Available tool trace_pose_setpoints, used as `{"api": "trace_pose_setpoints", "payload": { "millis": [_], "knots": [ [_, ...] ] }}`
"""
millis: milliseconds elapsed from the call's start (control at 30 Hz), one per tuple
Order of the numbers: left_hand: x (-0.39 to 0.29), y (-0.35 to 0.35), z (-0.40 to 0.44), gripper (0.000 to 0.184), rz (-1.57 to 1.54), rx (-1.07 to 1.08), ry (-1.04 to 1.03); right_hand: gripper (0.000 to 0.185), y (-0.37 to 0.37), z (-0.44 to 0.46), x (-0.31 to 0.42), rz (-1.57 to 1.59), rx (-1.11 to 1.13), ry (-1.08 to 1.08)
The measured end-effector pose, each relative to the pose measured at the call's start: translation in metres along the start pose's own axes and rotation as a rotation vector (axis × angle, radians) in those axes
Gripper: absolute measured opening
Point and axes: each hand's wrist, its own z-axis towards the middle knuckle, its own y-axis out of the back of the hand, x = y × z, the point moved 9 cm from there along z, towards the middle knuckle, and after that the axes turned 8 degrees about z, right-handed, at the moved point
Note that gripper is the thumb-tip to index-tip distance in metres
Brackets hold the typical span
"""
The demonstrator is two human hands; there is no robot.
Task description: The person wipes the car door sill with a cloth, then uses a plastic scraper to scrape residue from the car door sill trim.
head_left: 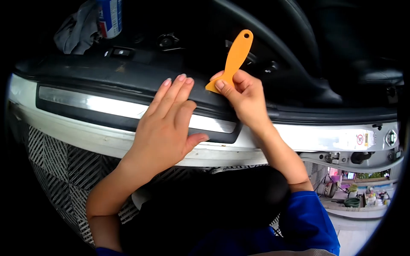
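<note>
Overlapping sill plate (98, 103), left hand (164, 121), grey cloth (79, 33) beside blue can (110, 18)

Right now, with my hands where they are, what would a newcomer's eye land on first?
Probably the orange scraper, bright against the dark interior, its handle pointing toward the top of the view and its broad end pinched in your right hand. Next, the shiny silver strip running along the sill, partly hidden by your left hand. Then the blue can at upper left, beside a grey cloth.
</note>
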Motion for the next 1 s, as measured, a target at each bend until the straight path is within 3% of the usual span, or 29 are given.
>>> {"api": "trace_pose_setpoints", "payload": {
  "millis": [300, 533, 600, 833, 967, 1000],
  "knots": [
    [0.001, -0.003, -0.002, 0.053, 0.021, -0.029, -0.015, 0.010, 0.002, -0.002, 0.007, -0.240, -0.048, 0.073],
    [0.000, -0.003, -0.001, 0.056, 0.040, -0.030, -0.028, 0.010, 0.000, -0.005, 0.007, -0.166, -0.018, 0.042],
    [0.001, -0.003, -0.001, 0.056, 0.040, -0.034, -0.019, 0.017, 0.005, -0.007, 0.006, 0.036, -0.088, 0.030],
    [0.002, -0.004, -0.002, 0.058, 0.059, -0.032, -0.028, 0.012, 0.003, -0.003, 0.002, -0.194, -0.041, 0.088],
    [0.001, -0.004, -0.001, 0.057, 0.050, -0.029, -0.024, 0.016, 0.000, -0.005, 0.004, -0.199, 0.028, 0.060],
    [0.002, -0.003, -0.001, 0.057, 0.051, -0.029, -0.022, 0.013, 0.003, -0.007, 0.006, -0.073, -0.039, 0.057]
  ]
}}
